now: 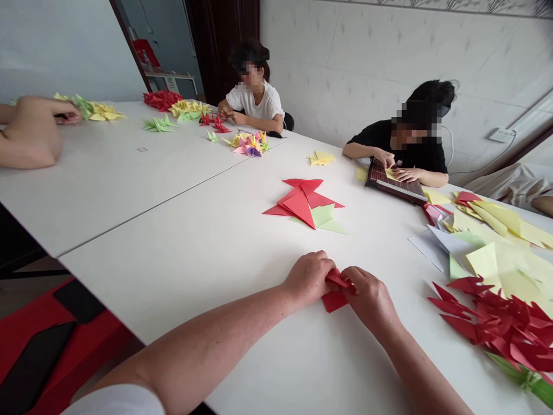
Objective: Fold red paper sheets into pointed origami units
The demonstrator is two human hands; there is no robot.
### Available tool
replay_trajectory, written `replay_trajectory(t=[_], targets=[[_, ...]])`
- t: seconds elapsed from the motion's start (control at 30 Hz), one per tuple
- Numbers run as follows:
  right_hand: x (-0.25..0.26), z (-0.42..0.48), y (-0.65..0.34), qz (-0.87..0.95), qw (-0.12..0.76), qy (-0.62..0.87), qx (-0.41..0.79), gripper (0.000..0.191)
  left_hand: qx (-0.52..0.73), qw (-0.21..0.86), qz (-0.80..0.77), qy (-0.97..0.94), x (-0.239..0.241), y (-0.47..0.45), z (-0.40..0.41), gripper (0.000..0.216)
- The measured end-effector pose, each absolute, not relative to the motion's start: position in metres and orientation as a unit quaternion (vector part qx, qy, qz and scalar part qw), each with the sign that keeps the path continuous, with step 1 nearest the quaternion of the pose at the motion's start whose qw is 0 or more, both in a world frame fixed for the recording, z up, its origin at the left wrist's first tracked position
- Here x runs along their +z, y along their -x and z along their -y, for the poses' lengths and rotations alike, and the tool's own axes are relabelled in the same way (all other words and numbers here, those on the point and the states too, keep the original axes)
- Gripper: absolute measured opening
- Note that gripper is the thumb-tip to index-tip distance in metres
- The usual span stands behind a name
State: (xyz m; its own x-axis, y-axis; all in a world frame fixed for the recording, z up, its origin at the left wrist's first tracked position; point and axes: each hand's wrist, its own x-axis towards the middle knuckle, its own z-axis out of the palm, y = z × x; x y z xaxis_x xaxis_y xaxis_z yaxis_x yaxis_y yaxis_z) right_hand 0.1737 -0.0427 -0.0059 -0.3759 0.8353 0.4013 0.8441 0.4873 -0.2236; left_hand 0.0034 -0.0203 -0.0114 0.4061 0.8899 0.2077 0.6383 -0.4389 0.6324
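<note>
Between my two hands is a sheet of red paper [334, 301], partly folded, low over the white table. My left hand [311, 278] grips its left edge with curled fingers. On the opposite edge, my right hand [371, 294] pinches the paper between thumb and fingers. The fingertips partly cover the fold. Beyond my hands lies a small stack of red folded paper pieces [298, 203], overlapping a light green folded piece [324, 217].
To the right are a heap of red folded pieces [505, 328] and yellow paper sheets [501, 265]. Across the table one person [406, 138] works paper on a brown board [395, 183]; another person [257, 98] sits farther left. Paper cranes [248, 143] lie near the table seam.
</note>
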Motion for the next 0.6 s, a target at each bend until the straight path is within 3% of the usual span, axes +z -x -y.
replay_trajectory(t=[0.13, 0.37, 0.6], targets=[[-0.0073, 0.0428, -0.1717, 0.820, 0.256, 0.512, 0.011, 0.020, 0.273, 0.239, -0.475, -0.801, -0.0130, -0.0029, 0.0204, 0.005], [-0.0078, 0.0456, -0.1693, 0.825, 0.270, 0.492, -0.068, 0.023, 0.273, 0.222, -0.477, -0.806, -0.0123, -0.0034, 0.0212, 0.002], [-0.0107, 0.0443, -0.1695, 0.821, 0.248, 0.514, -0.012, 0.024, 0.270, 0.223, -0.472, -0.809, -0.0130, -0.0023, 0.0198, 0.008]])
